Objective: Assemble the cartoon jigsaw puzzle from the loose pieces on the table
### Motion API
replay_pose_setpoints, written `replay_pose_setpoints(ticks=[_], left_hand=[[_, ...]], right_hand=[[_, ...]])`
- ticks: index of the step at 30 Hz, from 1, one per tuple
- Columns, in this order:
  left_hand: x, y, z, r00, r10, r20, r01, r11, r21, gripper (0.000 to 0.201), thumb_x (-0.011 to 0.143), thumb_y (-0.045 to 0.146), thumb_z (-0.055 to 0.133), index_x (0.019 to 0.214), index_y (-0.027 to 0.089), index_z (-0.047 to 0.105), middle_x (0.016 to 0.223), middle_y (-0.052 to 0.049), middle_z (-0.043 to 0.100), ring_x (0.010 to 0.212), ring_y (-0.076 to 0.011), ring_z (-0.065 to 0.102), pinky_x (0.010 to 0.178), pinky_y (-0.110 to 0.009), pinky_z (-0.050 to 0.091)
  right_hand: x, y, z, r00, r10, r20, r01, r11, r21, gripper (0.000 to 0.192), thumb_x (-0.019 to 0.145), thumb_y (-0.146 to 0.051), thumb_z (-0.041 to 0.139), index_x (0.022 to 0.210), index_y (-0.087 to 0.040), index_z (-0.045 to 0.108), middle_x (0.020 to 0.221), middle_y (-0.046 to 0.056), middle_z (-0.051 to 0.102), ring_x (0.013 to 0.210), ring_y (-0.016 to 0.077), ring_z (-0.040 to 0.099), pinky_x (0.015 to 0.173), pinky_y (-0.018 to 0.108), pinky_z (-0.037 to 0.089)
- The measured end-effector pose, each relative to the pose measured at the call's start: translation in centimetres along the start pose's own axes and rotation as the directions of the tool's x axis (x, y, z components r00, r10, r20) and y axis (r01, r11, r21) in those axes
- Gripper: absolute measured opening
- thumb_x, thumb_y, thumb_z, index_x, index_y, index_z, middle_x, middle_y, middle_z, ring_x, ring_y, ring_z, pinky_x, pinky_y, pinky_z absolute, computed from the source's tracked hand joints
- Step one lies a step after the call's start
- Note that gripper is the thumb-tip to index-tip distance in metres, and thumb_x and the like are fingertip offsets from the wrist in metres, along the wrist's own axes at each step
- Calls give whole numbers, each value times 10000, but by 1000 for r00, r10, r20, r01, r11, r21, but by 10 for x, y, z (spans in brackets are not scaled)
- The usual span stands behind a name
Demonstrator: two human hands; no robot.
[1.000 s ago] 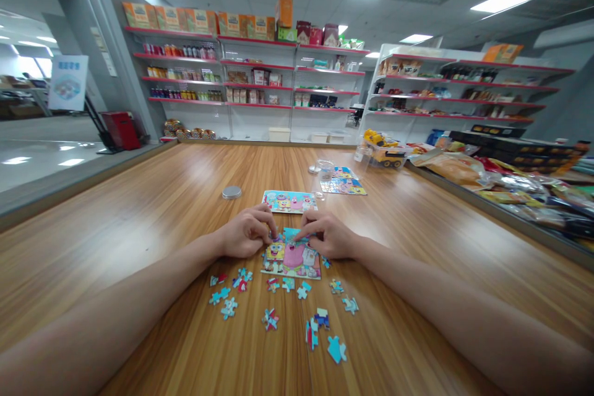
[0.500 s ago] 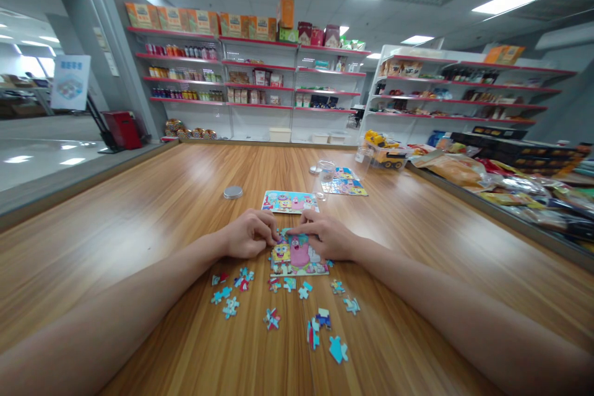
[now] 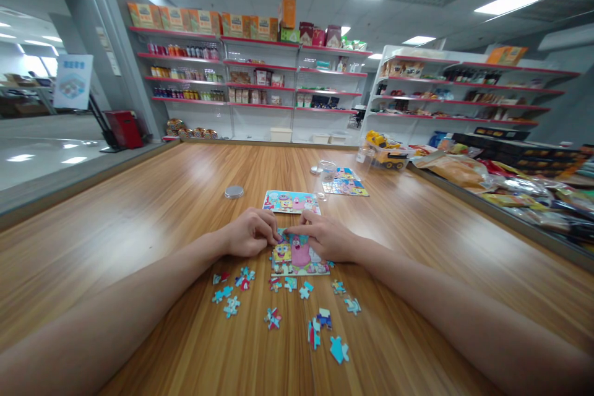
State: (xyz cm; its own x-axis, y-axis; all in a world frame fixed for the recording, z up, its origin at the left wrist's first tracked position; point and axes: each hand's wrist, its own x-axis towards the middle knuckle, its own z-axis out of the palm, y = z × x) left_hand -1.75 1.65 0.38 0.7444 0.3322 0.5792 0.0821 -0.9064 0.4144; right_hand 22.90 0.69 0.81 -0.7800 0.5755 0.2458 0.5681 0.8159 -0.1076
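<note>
Hands: while both forearms lie along the bench (image 3: pixel 139 198), the left hand (image 3: pixel 250 233) and right hand (image 3: pixel 325 236) meet at the far edge of the part-built puzzle (image 3: pixel 299 258).
Fingers: curled, tips pressed on that edge; whether they pinch a piece, I cannot tell.
Loose pieces (image 3: pixel 278 309): scattered toward the near edge.
Finished puzzle (image 3: pixel 291 202): just beyond the hands.

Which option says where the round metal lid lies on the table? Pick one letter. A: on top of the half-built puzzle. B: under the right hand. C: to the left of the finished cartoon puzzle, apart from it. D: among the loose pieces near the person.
C: the round metal lid lies on bare wood left of the finished cartoon puzzle, not touching it, beyond both hands.
</note>
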Motion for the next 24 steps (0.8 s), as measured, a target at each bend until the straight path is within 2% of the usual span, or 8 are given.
replay_pose_setpoints(ticks=[8, 12, 20, 24], left_hand=[[-2, -1, 0, 997, -60, -56, 57, 997, -47, 287, 647, 17, 473, 669, 143, 730, 741, -75, 726, 709, -174, 672, 692, -289, 550], [-5, -2, 2, 990, -100, -103, 105, 994, 43, 349, 629, 0, 439, 720, 143, 744, 782, -66, 730, 704, -160, 676, 688, -267, 553], [-5, -3, 4, 995, -63, -79, 73, 988, 134, 354, 637, -5, 432, 726, 148, 739, 777, -57, 723, 712, -156, 667, 707, -271, 544], [-5, -4, 5, 995, -63, -81, 73, 989, 132, 341, 633, -8, 439, 710, 150, 731, 762, -49, 716, 705, -148, 659, 699, -257, 538]], right_hand=[[0, -1, 0, 1000, 28, -3, -28, 1000, -5, 555, 795, -46, 473, 1268, -308, 596, 979, 52, 527, 846, 166, 524, 737, 279, 428], [0, 0, 0, 1000, 31, 2, -31, 1000, 0, 546, 806, -64, 476, 1280, -313, 583, 992, 52, 522, 869, 172, 526, 751, 283, 431], [1, -1, 1, 999, 37, 20, -37, 999, -11, 498, 825, -78, 456, 1248, -300, 598, 985, 54, 522, 867, 174, 534, 750, 283, 430], [0, -2, 2, 995, 98, 2, -98, 994, 38, 543, 795, -49, 442, 1311, -215, 473, 997, 60, 548, 864, 182, 544, 749, 299, 432]])
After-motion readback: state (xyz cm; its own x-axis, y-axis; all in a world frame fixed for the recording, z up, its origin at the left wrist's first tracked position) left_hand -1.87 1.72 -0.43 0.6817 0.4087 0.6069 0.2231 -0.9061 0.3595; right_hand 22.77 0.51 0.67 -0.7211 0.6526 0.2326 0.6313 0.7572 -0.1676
